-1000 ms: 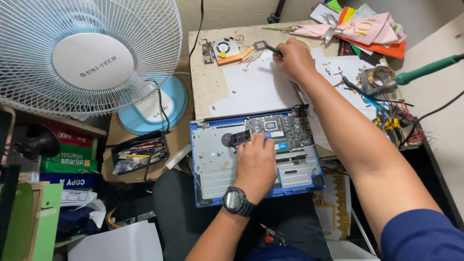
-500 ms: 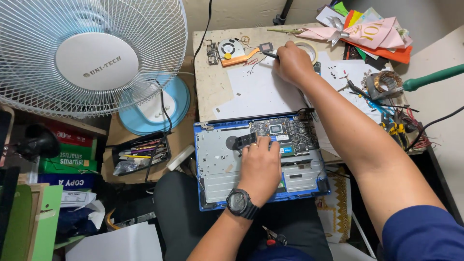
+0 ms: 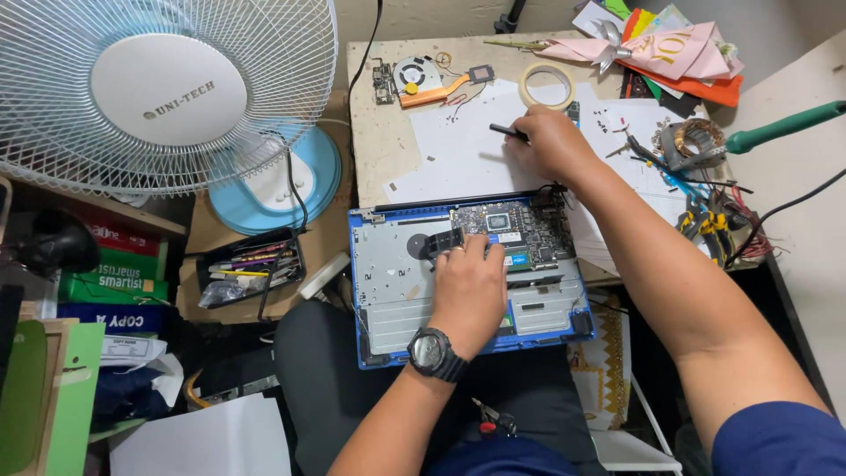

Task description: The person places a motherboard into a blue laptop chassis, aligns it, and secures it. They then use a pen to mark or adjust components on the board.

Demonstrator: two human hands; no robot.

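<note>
- A large white electric fan with a wire cage (image 3: 167,88) fills the upper left, standing on a round light-blue base (image 3: 313,172).
- A removed cooling fan with a copper heat pipe (image 3: 423,78) lies at the far edge of the counter (image 3: 374,150).
- A roll of pale masking tape (image 3: 546,85) lies flat on the white paper sheets (image 3: 449,145).
- Folded pink and orange papers (image 3: 670,53) pile up in the far right corner.
- A green-handled tool (image 3: 784,126) and a copper wire coil (image 3: 696,141) sit at the right.
- A black tray of pens and small tools (image 3: 251,269) rests below the fan.
- Stacked paper boxes (image 3: 115,282) stand at the left.
</note>
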